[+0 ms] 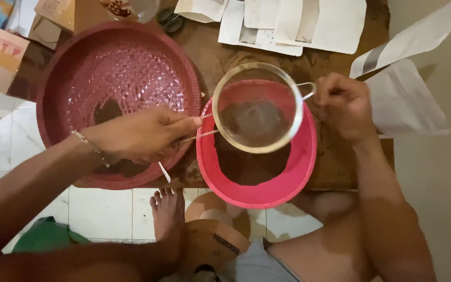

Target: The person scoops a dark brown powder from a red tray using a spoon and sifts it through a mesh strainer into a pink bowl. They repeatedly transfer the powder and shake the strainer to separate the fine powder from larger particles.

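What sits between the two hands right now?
In the head view, a round metal mesh sieve with brown powder, above the pink plastic bowl, lies between left hand and right hand.

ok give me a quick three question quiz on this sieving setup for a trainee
1. True or false: the round metal sieve is held over the pink bowl.
2. Which hand holds the sieve's wire handle? A) left hand B) right hand
3. Fill in: left of the pink bowl sits a large dark red woven ____.

Key
1. True; brown powder lies in the mesh.
2. A; the right hand grips the small loop on the far rim.
3. Tray, with a little powder in it.
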